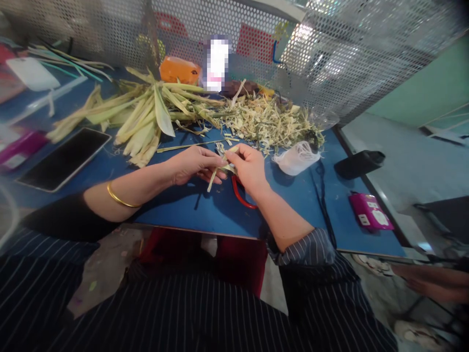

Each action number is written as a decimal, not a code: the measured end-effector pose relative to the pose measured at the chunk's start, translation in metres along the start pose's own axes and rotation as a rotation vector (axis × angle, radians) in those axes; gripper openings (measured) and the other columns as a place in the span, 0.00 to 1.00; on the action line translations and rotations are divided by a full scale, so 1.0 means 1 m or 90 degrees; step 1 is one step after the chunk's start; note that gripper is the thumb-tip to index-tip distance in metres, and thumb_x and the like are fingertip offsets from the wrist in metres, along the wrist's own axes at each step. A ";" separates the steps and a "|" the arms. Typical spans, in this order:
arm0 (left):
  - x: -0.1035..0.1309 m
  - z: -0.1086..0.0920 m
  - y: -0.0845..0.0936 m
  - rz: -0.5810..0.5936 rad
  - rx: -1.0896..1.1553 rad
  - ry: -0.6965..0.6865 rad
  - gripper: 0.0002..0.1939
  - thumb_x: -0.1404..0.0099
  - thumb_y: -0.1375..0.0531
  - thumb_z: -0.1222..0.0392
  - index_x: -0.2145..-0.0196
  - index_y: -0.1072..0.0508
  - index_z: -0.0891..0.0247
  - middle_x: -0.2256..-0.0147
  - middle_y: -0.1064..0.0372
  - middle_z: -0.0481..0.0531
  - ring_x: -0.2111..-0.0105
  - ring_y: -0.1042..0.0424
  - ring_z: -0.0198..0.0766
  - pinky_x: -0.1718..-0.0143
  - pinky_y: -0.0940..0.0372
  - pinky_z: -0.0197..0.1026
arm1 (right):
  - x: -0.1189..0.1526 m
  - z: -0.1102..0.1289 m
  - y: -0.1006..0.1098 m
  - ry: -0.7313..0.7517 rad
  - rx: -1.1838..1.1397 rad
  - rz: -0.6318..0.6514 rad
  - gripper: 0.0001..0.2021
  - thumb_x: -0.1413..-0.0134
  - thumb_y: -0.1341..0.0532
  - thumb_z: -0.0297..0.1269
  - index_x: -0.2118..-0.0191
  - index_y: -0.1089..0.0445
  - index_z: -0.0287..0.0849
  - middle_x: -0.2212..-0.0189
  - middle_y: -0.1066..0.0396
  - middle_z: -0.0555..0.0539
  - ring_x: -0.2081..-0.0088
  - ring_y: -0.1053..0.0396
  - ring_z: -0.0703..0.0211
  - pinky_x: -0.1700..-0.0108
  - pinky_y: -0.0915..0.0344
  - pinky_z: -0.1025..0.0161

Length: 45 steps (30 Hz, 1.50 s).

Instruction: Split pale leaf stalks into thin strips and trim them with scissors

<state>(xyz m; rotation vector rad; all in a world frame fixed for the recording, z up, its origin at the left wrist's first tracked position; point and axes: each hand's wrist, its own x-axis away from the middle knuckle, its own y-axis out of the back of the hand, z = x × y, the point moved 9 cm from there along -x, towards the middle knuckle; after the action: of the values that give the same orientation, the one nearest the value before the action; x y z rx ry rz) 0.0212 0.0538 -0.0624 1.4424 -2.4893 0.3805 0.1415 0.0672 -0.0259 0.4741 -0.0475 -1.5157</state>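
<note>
Both hands meet over the blue table around a pale strip of dried husk [212, 180]. My left hand [198, 164], with a gold bangle at its wrist, pinches the strip near its middle, its lower end hanging below the fingers. My right hand [247, 164] grips the upper part between thumb and forefinger. Just under the right hand lies a pair of scissors with a red handle [242, 195]; its blades are mostly hidden. A bundle of long husk leaves [146, 112] lies beyond my left hand. Past my right hand is a heap of shredded husk [264, 117].
A black phone [64, 159] lies at left. To the right are white thread [297, 158], a black cylinder [359, 164], a dark cord [322, 200] and a magenta packet [371, 211]. A perforated metal screen [124, 39] and an orange packet [179, 71] stand behind. Another person's leg [432, 281] shows at right.
</note>
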 end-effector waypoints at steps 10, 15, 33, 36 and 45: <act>0.013 -0.034 0.002 -0.092 -0.170 -0.183 0.13 0.47 0.32 0.54 0.69 0.20 0.68 0.75 0.24 0.53 0.74 0.26 0.36 0.65 0.29 0.39 | 0.001 -0.004 0.017 -0.033 -0.032 -0.109 0.10 0.49 0.39 0.39 0.78 0.34 0.42 0.79 0.33 0.53 0.75 0.39 0.65 0.68 0.40 0.64; 0.007 -0.028 0.009 -0.100 -0.082 -0.161 0.17 0.49 0.30 0.56 0.63 0.21 0.68 0.71 0.23 0.54 0.72 0.25 0.37 0.65 0.28 0.40 | -0.002 -0.004 0.013 -0.036 -0.092 -0.056 0.10 0.48 0.39 0.40 0.77 0.34 0.42 0.78 0.32 0.53 0.74 0.38 0.65 0.67 0.39 0.64; 0.006 -0.017 -0.006 -0.007 -0.091 -0.117 0.11 0.44 0.35 0.53 0.74 0.23 0.66 0.80 0.34 0.47 0.81 0.35 0.30 0.74 0.35 0.35 | -0.001 0.006 -0.006 -0.016 -0.119 0.061 0.09 0.52 0.36 0.39 0.77 0.33 0.42 0.79 0.34 0.53 0.76 0.41 0.67 0.71 0.42 0.64; 0.007 -0.020 -0.006 -0.046 -0.113 -0.138 0.12 0.46 0.33 0.53 0.74 0.22 0.66 0.82 0.35 0.47 0.82 0.37 0.28 0.77 0.39 0.33 | 0.000 0.005 -0.007 -0.024 -0.095 0.056 0.10 0.52 0.36 0.39 0.78 0.34 0.42 0.79 0.34 0.53 0.76 0.40 0.66 0.70 0.41 0.64; 0.014 -0.029 -0.014 -0.038 -0.204 -0.153 0.09 0.45 0.35 0.57 0.77 0.22 0.66 0.80 0.31 0.49 0.81 0.37 0.29 0.77 0.40 0.33 | 0.003 0.009 0.006 0.016 -0.045 -0.045 0.12 0.49 0.38 0.38 0.78 0.37 0.43 0.74 0.31 0.52 0.69 0.36 0.63 0.62 0.38 0.62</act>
<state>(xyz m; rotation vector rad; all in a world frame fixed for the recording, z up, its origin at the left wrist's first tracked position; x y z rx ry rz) 0.0289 0.0456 -0.0291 1.4954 -2.5303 -0.2086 0.1449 0.0622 -0.0168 0.4419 0.0426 -1.5744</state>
